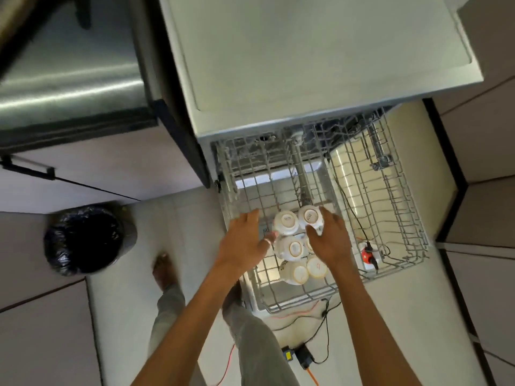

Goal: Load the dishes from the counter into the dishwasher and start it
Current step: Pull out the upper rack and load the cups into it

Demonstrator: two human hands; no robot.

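so the grey wire upper rack [395, 218] of the dishwasher is pulled right out, and a cluster of white ceramic teacups with gold rims [295, 247] sits upside down in its left half, packed so close that several look like they're touching. the left hand [245, 240] is flat and spread, fingers splayed over the wires just left of the cups, not holding anything as far as i can see. the right hand [330, 239] is curled round the side of the back-right cup [310, 217], fingers pinching at what looks like its handle, probably seating it. biggest worry imo: those cups are crowded, so nudging that one into place could knock it against its neighbour and chip a rim. they also rest on open wire, so a tilted one might tip when the rack slides in. then there's the tangle of black and orange cables [309, 321] on the pale floor right under the rack and by the person's bare feet, which looks like a trip hazard. the steel counter top [278, 51] above shows no dishes in view, so i can't tell how much loading is left.
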